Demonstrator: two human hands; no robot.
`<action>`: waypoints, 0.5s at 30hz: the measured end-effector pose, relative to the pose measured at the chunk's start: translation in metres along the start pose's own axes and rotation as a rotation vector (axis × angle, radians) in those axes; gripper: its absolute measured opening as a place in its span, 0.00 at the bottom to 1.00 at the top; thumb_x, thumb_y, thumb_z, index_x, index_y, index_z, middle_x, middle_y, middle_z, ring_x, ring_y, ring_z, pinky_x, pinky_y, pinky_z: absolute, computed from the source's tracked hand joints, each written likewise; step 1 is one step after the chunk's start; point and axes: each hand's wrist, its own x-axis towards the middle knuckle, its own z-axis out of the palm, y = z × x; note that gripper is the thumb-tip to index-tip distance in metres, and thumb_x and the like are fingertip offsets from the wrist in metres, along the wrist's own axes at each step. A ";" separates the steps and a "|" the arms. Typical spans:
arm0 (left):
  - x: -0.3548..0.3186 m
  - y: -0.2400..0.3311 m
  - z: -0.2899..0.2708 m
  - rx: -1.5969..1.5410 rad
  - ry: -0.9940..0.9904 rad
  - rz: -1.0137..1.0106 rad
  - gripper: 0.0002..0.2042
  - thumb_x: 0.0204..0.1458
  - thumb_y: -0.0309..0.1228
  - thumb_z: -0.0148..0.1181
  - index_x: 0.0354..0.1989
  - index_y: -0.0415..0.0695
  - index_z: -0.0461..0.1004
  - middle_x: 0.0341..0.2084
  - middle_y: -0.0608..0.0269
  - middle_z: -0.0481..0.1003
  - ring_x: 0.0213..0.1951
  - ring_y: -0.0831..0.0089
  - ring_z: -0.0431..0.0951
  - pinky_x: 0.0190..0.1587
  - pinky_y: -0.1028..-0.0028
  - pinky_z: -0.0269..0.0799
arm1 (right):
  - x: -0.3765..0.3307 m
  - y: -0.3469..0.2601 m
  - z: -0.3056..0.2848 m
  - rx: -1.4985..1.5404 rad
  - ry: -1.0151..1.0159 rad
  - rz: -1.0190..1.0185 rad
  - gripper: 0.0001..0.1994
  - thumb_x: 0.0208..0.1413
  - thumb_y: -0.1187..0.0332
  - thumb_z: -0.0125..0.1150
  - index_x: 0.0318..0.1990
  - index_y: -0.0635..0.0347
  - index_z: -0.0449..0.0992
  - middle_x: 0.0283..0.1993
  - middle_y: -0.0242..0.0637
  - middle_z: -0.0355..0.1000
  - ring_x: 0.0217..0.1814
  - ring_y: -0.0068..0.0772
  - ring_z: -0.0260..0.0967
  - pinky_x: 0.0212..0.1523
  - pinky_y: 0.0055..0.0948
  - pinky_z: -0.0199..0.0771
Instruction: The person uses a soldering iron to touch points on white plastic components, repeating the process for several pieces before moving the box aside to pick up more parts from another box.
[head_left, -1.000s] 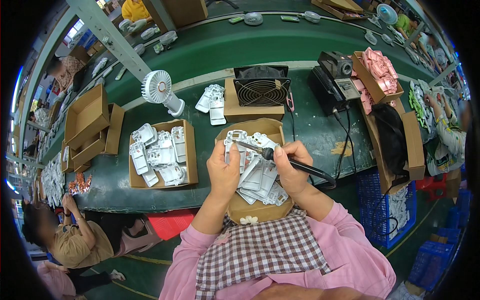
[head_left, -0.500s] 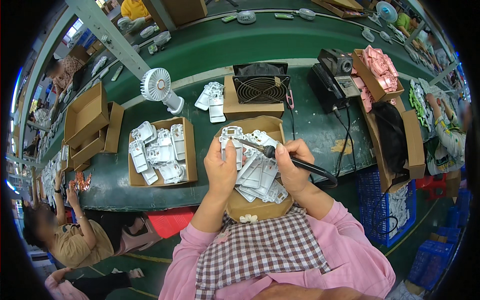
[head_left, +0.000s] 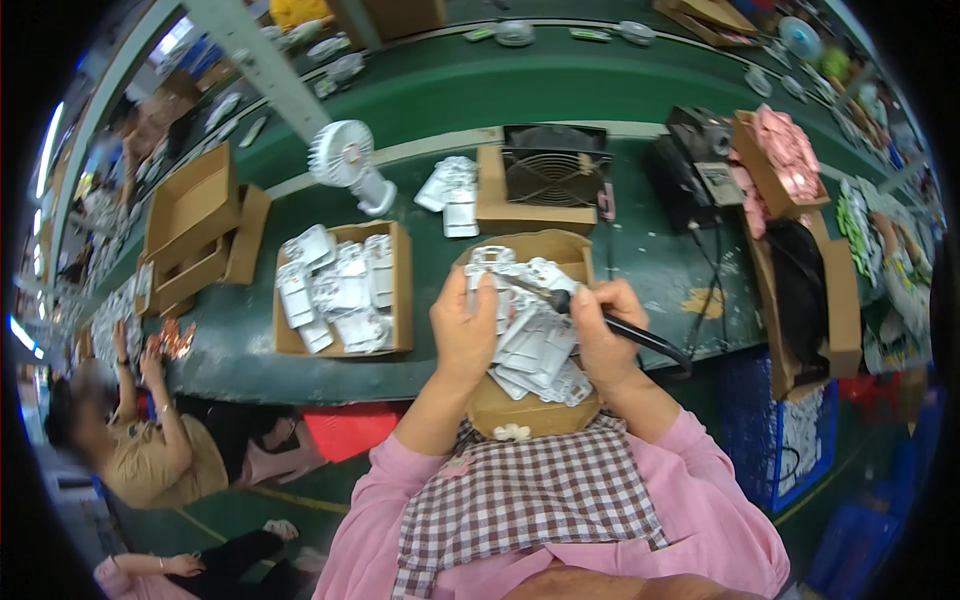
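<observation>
My left hand [head_left: 464, 328] is closed on a white plastic housing [head_left: 492, 258], thumb on top, over the near cardboard box [head_left: 536, 420]. In my right hand [head_left: 606, 325] is a soldering iron [head_left: 632, 333] with a black handle, its cord trailing right. The iron's metal shaft points left at the housing; blur hides whether the tip touches it. Beneath both hands, a pile of white plastic housings [head_left: 532, 348] fills the near box. Another cardboard box [head_left: 402, 290] of similar white housings [head_left: 345, 285] stands to the left.
Behind the near box, a black fan [head_left: 555, 170] stands on a carton. A white handheld fan [head_left: 345, 155] is at back left. Black equipment [head_left: 695, 155] with cables stands right, beside pink parts [head_left: 782, 145]. Empty cartons [head_left: 195, 215] are stacked left. A co-worker [head_left: 160, 440] sits at left.
The whole scene has shifted to the right in the picture and is blurrier, as my head moves. Both hands keep their hold on the housing and the soldering iron.
</observation>
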 end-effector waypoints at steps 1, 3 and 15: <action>0.000 -0.002 -0.002 0.049 0.004 0.018 0.06 0.61 0.27 0.47 0.41 0.40 0.70 0.26 0.65 0.76 0.23 0.83 0.74 0.26 0.82 0.70 | -0.002 0.000 -0.001 0.024 -0.012 0.032 0.09 0.55 0.74 0.60 0.26 0.60 0.67 0.23 0.27 0.65 0.23 0.13 0.59 0.24 0.19 0.60; -0.003 0.001 0.000 0.026 0.020 -0.008 0.07 0.61 0.27 0.48 0.42 0.39 0.70 0.25 0.66 0.75 0.23 0.84 0.73 0.26 0.82 0.70 | -0.005 0.002 -0.003 0.148 0.044 0.010 0.08 0.55 0.76 0.57 0.27 0.59 0.65 0.21 0.27 0.62 0.21 0.14 0.56 0.23 0.19 0.58; -0.060 0.037 -0.049 1.392 -0.317 -0.127 0.18 0.55 0.37 0.53 0.44 0.33 0.66 0.23 0.40 0.75 0.27 0.44 0.77 0.29 0.51 0.73 | 0.006 -0.018 -0.010 0.452 0.187 0.005 0.10 0.57 0.73 0.54 0.27 0.57 0.60 0.20 0.27 0.57 0.15 0.14 0.51 0.14 0.16 0.50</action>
